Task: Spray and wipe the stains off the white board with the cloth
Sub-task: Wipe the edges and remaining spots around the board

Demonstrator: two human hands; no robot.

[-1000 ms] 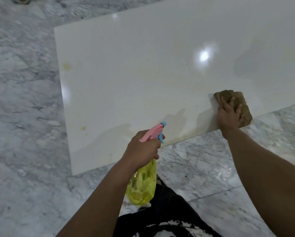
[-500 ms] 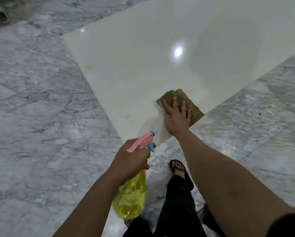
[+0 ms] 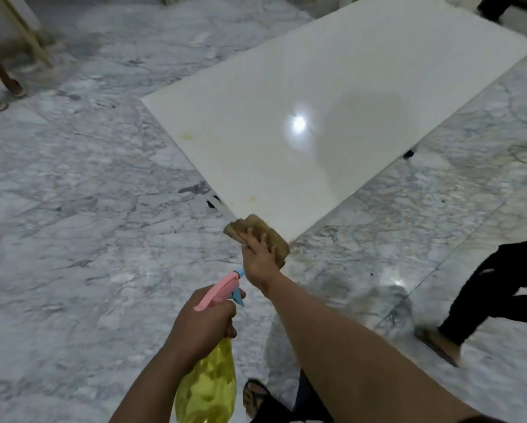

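My right hand (image 3: 260, 254) presses flat on the soft, folded cloth (image 3: 257, 232) at the white board's (image 3: 332, 117) near corner. It should crumple easily, so I keep my palm spread. My left hand (image 3: 202, 326) is clenched round the light spray bottle (image 3: 209, 389). Open board lies ahead; stains (image 3: 185, 136) dot the left edge.
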